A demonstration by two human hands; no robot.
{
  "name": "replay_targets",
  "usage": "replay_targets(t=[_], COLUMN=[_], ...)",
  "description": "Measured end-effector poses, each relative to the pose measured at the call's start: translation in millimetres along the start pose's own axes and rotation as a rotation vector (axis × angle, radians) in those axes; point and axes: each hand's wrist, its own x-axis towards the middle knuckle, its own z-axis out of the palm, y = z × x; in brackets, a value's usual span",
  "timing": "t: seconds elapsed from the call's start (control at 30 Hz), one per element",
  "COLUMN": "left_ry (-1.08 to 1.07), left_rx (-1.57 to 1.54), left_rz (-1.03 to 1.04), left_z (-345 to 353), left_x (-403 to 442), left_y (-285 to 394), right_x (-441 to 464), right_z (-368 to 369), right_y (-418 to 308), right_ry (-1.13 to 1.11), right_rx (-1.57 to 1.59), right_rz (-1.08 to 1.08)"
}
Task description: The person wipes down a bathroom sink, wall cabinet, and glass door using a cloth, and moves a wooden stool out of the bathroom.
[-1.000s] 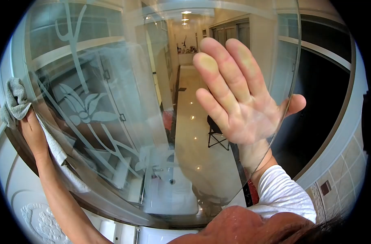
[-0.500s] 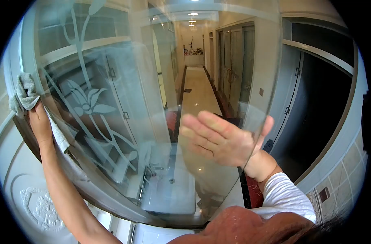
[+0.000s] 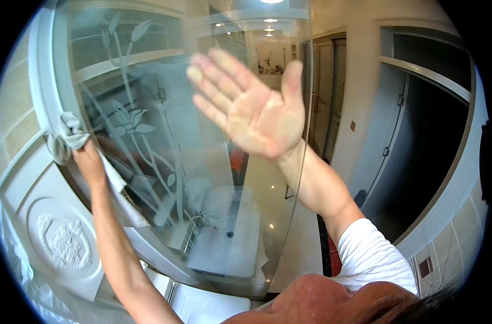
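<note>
My left hand (image 3: 89,162) is closed on a grey-white cloth (image 3: 72,130) at the pale frame on the left edge of a glass panel (image 3: 203,162). A white length of cloth (image 3: 114,178) hangs below that hand, against the panel's lower left side. My right hand (image 3: 257,110) is behind the glass, with the palm towards me and the fingers spread and stretched out. Its palm and fingers look flattened against the pane. Frosted flowers (image 3: 130,127) decorate the left part of the glass.
Through the glass a white washbasin (image 3: 224,251) shows low down. A white panel with a raised floral medallion (image 3: 66,240) stands at lower left. On the right is a dark doorway (image 3: 424,156) with a pale door (image 3: 378,135). A hallway with ceiling lights runs behind.
My right hand has moved up and left across the pane, and its fingers are more spread. The view has shifted, so my left hand and the cloth appear lower and farther right.
</note>
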Motion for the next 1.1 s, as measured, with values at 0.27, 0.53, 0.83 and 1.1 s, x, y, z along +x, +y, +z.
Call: replay_targets(t=[0.27,0.53,0.83,1.1], left_ry=[-0.112,-0.364,-0.371,-0.323], left_rx=[-0.017,0.028,-0.127,-0.012], left_rz=[-0.194,-0.206,-0.065,-0.063], left_z=[-14.2,-37.4,-17.9,-6.6], left_x=[-171.9,-271.8,-217.1,-256.3], left_y=[44.0,101.9,146.4,144.1], right_x=[-79.2,-156.8,56.2,104.9], right_z=[-38.4,-49.5,-1.9,2.3], right_y=[53.9,41.6,-67.0,-41.6], right_ry=[0.047,0.113,-0.1,-0.312], right_rx=[-0.094,-0.132,-0.233,0.01], right_rz=[0.395,0.814,-0.233,-0.244])
